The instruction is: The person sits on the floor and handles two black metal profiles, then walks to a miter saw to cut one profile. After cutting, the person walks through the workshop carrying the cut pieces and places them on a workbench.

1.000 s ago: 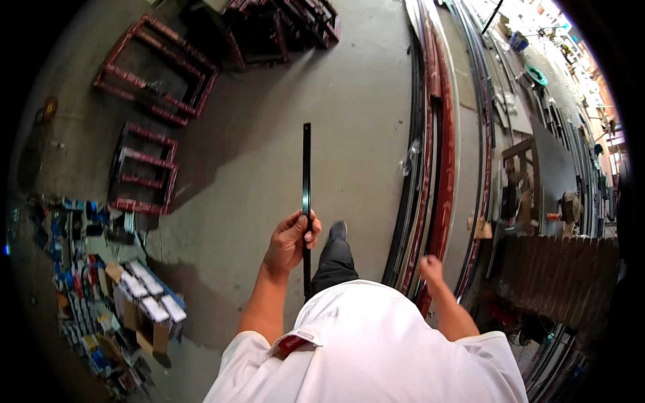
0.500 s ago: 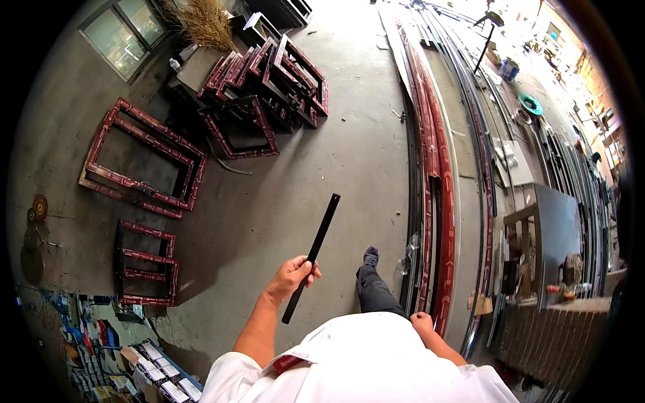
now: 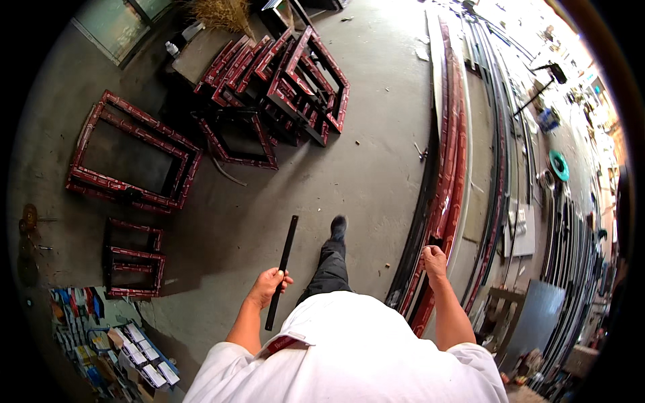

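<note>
Black strip grasped in the left hand, right hand curled and apart

Left hand: fingers wrapped around the black strip near its middle, both ends protruding. The upper end leans slightly to the right; the lower end reaches down near the white shirt. Right hand: fingers loosely drawn in; from my remote station I cannot tell whether they enclose anything.

Compared with half a second earlier, the strip stands closer to upright in my view, and the right hand has swung farther out from the shirt. The left hand's hold is unchanged. I judge from this that the strip is being carried, neither worked nor set down.

Position of the strip: wholly on the left side, within the left hand and well apart from the right, with an extended trouser leg between the two hands.

Farther out, a shoe shows ahead against the grey floor. On the right I see long red-wrapped bars; the right hand overlaps them in view, the gap being unclear. Beyond them lies a green coil. On the left stand a large rectangular frame and, farther ahead, stacked frames. White boxes occupy the lower left.
</note>
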Demonstrator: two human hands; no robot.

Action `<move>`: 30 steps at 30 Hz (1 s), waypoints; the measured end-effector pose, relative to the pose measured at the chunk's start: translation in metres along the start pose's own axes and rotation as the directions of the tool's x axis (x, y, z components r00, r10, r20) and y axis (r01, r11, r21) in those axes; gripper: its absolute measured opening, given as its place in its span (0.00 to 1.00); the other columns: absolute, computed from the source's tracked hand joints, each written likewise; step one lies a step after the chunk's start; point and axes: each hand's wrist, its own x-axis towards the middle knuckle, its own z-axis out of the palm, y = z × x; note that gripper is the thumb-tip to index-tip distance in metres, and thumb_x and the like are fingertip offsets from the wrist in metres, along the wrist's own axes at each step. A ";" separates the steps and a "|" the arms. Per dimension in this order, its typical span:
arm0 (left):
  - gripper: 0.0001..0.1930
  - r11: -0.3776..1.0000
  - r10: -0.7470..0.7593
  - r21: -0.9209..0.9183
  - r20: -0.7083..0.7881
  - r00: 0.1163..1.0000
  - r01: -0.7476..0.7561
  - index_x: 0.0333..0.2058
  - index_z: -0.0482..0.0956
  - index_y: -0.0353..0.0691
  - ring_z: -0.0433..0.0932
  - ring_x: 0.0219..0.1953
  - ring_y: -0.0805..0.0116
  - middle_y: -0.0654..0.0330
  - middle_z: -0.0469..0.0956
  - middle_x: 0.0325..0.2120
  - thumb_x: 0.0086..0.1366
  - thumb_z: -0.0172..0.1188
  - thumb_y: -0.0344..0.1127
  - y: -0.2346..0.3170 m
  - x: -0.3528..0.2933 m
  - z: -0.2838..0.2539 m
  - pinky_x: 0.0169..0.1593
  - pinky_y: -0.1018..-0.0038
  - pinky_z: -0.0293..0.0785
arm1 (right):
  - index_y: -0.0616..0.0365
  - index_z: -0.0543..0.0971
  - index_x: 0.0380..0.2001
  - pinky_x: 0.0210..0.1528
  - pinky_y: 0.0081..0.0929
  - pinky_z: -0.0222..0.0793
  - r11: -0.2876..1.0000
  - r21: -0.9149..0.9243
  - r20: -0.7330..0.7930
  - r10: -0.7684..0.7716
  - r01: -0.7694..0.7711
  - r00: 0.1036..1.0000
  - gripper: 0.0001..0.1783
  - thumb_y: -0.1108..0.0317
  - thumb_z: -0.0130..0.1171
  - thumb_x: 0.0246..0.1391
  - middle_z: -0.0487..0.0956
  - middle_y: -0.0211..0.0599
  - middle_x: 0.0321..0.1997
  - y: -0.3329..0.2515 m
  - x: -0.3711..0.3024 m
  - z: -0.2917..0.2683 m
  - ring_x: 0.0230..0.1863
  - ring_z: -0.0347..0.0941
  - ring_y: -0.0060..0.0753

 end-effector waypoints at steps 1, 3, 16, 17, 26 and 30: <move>0.12 1.000 0.004 0.004 0.013 1.000 -0.004 0.46 0.77 0.38 0.76 0.29 0.80 0.59 0.84 0.36 0.79 0.53 0.40 0.022 0.030 0.002 0.37 0.77 0.77 | 0.55 0.80 0.40 0.25 0.22 0.71 1.000 -0.013 -0.003 -0.009 0.009 1.000 0.11 0.59 0.58 0.66 0.78 0.26 0.29 -0.022 0.023 0.011 0.26 0.74 0.19; 0.11 1.000 -0.002 0.014 0.043 0.999 0.002 0.46 0.77 0.37 0.76 0.29 0.79 0.59 0.84 0.35 0.79 0.52 0.40 0.064 0.092 0.011 0.37 0.77 0.77 | 0.57 0.79 0.40 0.23 0.23 0.70 0.999 -0.026 -0.020 0.044 -0.045 0.999 0.10 0.61 0.58 0.66 0.77 0.27 0.27 -0.042 0.055 0.026 0.23 0.73 0.21; 0.11 0.969 0.145 0.143 0.335 0.931 -0.202 0.45 0.77 0.37 0.76 0.31 0.81 0.60 0.84 0.36 0.80 0.52 0.38 0.473 0.416 0.134 0.37 0.78 0.76 | 0.60 0.81 0.40 0.23 0.25 0.68 0.929 -0.151 -0.086 0.327 -0.337 0.941 0.11 0.63 0.60 0.62 0.80 0.33 0.30 -0.165 0.257 0.055 0.24 0.74 0.25; 0.11 0.974 0.156 0.102 0.349 0.924 -0.203 0.46 0.77 0.37 0.76 0.31 0.81 0.59 0.84 0.36 0.79 0.52 0.38 0.490 0.441 0.145 0.37 0.79 0.76 | 0.59 0.81 0.41 0.23 0.25 0.68 0.922 -0.140 -0.088 0.352 -0.362 0.932 0.11 0.63 0.60 0.62 0.80 0.33 0.30 -0.179 0.285 0.057 0.25 0.74 0.25; 0.11 0.984 0.119 0.111 0.173 0.978 -0.139 0.45 0.77 0.37 0.76 0.30 0.80 0.60 0.84 0.35 0.80 0.49 0.38 0.580 0.618 0.194 0.36 0.77 0.77 | 0.55 0.76 0.35 0.18 0.25 0.64 0.936 0.023 -0.019 0.353 -0.352 0.936 0.03 0.69 0.59 0.62 0.74 0.32 0.24 -0.352 0.587 0.066 0.19 0.68 0.24; 0.11 0.994 0.074 0.078 0.061 0.995 -0.079 0.45 0.77 0.36 0.76 0.30 0.80 0.60 0.84 0.34 0.79 0.51 0.38 0.646 0.667 0.214 0.36 0.77 0.77 | 0.55 0.75 0.36 0.18 0.23 0.64 0.970 -0.015 -0.004 0.243 -0.243 0.970 0.05 0.67 0.58 0.62 0.73 0.30 0.25 -0.471 0.720 0.064 0.20 0.67 0.23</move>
